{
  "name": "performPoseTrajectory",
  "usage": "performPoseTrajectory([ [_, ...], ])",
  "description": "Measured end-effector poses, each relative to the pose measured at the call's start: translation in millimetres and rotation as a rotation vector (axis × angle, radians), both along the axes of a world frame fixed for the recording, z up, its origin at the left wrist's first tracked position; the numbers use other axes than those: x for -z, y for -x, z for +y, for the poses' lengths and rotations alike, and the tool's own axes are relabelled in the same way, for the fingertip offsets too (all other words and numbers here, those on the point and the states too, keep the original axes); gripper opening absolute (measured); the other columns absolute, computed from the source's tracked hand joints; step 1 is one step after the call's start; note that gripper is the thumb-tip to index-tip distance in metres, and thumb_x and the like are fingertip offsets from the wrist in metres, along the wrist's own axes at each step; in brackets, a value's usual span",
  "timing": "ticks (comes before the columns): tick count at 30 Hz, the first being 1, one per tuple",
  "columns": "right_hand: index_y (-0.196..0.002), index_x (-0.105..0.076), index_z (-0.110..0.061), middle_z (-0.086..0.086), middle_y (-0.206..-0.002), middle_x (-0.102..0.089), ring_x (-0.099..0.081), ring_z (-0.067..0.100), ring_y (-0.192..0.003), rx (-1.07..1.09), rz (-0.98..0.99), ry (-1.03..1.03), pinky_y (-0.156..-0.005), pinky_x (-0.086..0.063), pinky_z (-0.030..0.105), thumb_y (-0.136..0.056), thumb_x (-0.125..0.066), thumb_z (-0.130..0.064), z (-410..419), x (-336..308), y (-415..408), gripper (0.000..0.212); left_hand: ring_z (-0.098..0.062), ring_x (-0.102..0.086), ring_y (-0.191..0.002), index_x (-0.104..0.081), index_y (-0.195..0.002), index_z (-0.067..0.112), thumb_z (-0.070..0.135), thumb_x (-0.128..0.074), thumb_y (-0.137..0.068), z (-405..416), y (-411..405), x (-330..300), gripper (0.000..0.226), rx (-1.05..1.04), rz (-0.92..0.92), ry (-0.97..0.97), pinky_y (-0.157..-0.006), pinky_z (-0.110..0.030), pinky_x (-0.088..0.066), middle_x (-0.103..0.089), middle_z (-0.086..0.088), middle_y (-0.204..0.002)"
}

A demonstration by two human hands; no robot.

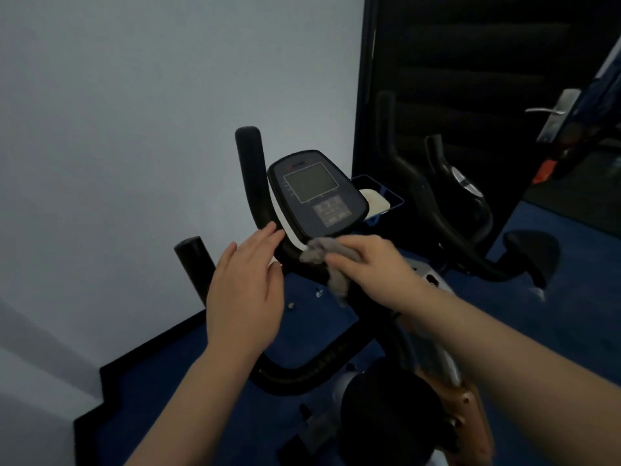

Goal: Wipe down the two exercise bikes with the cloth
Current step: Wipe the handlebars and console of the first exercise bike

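The near exercise bike has black handlebars [250, 176] and a dark console [316, 193] with a grey screen and keypad. My right hand [373, 267] grips a crumpled grey cloth [322, 260] and presses it against the console's lower edge. My left hand [245, 290] hovers flat with fingers apart, fingertips touching the left handlebar just below the console. A second exercise bike [447, 210] with black handlebars stands behind, on the right.
A white wall fills the left side. A dark door with a metal handle [544, 111] is at the right. The floor is blue carpet [571, 324]. A small blue tray [383, 196] holding a white object sits behind the console.
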State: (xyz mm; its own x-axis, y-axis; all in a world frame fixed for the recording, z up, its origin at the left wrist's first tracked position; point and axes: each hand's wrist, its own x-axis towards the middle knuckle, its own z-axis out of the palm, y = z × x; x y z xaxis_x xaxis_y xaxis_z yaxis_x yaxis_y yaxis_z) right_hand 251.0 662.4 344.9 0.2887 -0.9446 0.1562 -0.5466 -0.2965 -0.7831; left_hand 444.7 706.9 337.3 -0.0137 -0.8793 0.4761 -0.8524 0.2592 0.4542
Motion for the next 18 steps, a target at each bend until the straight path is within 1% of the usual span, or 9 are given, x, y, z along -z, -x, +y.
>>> performPoseTrajectory([
  [1, -0.084, -0.070, -0.021, -0.004, -0.075, -0.069, -0.063, 0.006, -0.074, 0.009, 0.070, 0.042, -0.067, -0.047, 0.031, -0.090, -0.062, -0.028, 8, 2, 17, 0.012, 0.007, -0.033, -0.130, -0.047, -0.140, 0.025, 0.014, -0.042, -0.097, 0, 0, 1, 0.045, 0.003, 0.006, 0.008, -0.118, -0.025, -0.013, -0.039, 0.014, -0.149],
  [2, -0.073, -0.066, -0.027, -0.008, -0.067, -0.064, -0.059, 0.002, -0.066, 0.011, 0.130, 0.048, -0.062, -0.043, 0.029, -0.090, -0.063, -0.030, 13, 1, 31, 0.017, 0.009, -0.031, -0.128, -0.048, -0.140, 0.025, 0.014, -0.042, -0.097, -1, 0, 1, 0.044, 0.005, 0.012, 0.015, -0.118, -0.025, -0.012, -0.040, 0.014, -0.149],
  [4, -0.065, -0.061, -0.029, -0.009, -0.061, -0.058, -0.055, 0.002, -0.061, 0.012, 0.247, 0.005, -0.059, -0.042, 0.031, -0.089, -0.062, -0.036, 14, -2, 41, 0.025, 0.007, -0.033, -0.129, -0.048, -0.139, 0.025, 0.014, -0.042, -0.097, -1, 0, 3, 0.044, -0.005, 0.027, 0.021, -0.117, -0.024, -0.012, -0.040, 0.013, -0.149],
  [6, -0.079, -0.068, -0.024, -0.007, -0.070, -0.064, -0.059, 0.007, -0.068, 0.013, 0.251, 0.017, -0.061, -0.044, 0.030, -0.089, -0.062, -0.035, 4, -6, 27, 0.017, -0.001, -0.037, -0.133, -0.049, -0.139, 0.024, 0.015, -0.043, -0.097, 0, 2, 2, 0.043, -0.013, 0.034, 0.013, -0.117, -0.025, -0.012, -0.040, 0.012, -0.150],
  [8, -0.102, -0.070, -0.022, -0.005, -0.088, -0.068, -0.061, 0.008, -0.084, 0.045, 0.069, 0.010, -0.072, -0.046, 0.026, -0.091, -0.061, -0.028, 2, -6, 1, 0.016, -0.007, -0.039, -0.134, -0.050, -0.139, 0.023, 0.016, -0.044, -0.097, 1, 3, 1, 0.043, -0.013, 0.022, 0.004, -0.117, -0.027, -0.014, -0.040, 0.010, -0.150],
  [10, -0.114, -0.067, -0.023, -0.001, -0.098, -0.066, -0.059, 0.013, -0.095, 0.098, -0.064, 0.042, -0.083, -0.046, 0.029, -0.093, -0.059, -0.026, 14, 5, -10, 0.023, -0.010, -0.040, -0.135, -0.051, -0.138, 0.022, 0.015, -0.046, -0.097, 2, 3, 1, 0.042, -0.008, 0.027, 0.001, -0.117, -0.029, -0.016, -0.041, 0.009, -0.150],
  [14, -0.122, -0.064, -0.026, -0.006, -0.097, -0.056, -0.050, 0.009, -0.095, 0.081, 0.117, 0.330, -0.083, -0.041, 0.019, -0.087, -0.066, -0.026, 55, 24, 25, 0.035, -0.012, -0.041, -0.133, -0.052, -0.137, 0.020, 0.013, -0.047, -0.096, 4, 3, 0, 0.041, 0.003, 0.044, -0.004, -0.117, -0.032, -0.019, -0.042, 0.007, -0.149],
  [16, -0.120, -0.066, -0.027, -0.008, -0.098, -0.055, -0.052, 0.007, -0.094, 0.027, 0.137, 0.308, -0.083, -0.044, 0.018, -0.085, -0.068, -0.027, 53, 22, 37, 0.035, -0.013, -0.042, -0.133, -0.053, -0.136, 0.018, 0.011, -0.048, -0.096, 4, 4, -1, 0.041, 0.011, 0.060, -0.011, -0.118, -0.035, -0.020, -0.044, 0.006, -0.148],
  [18, -0.116, -0.067, -0.026, -0.006, -0.099, -0.059, -0.056, 0.009, -0.093, 0.053, 0.092, 0.270, -0.084, -0.047, 0.027, -0.087, -0.067, -0.025, 41, 19, 29, 0.030, -0.015, -0.043, -0.131, -0.054, -0.135, 0.018, 0.009, -0.049, -0.095, 5, 4, -3, 0.041, 0.009, 0.083, -0.008, -0.118, -0.041, -0.024, -0.046, 0.004, -0.146],
])
